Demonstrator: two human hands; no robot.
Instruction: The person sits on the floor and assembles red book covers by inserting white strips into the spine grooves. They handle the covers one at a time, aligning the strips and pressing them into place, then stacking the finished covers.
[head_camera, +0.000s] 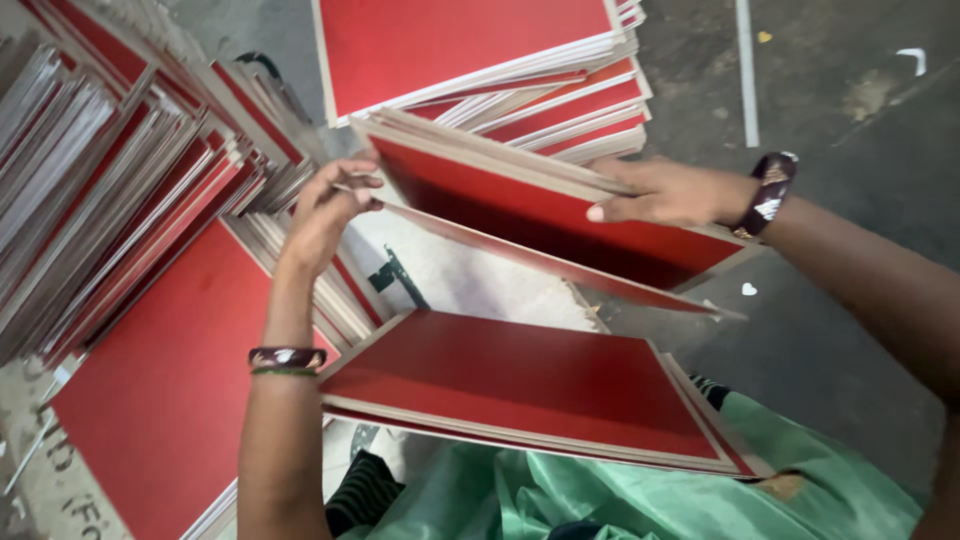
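I hold a small stack of red boards with pale edges in the air in front of me. My left hand pinches its left corner, fingers curled on the edge. My right hand lies on the stack's top right side, thumb underneath. The lowest board of the held stack sags away from the others. Below, several more red boards rest flat on my lap over green cloth. Dark bangles circle both wrists.
A tall pile of red boards stands ahead at the top. Leaning rows of similar boards fill the left side, with one large red board lying flat beneath. Grey concrete floor with a white line lies on the right.
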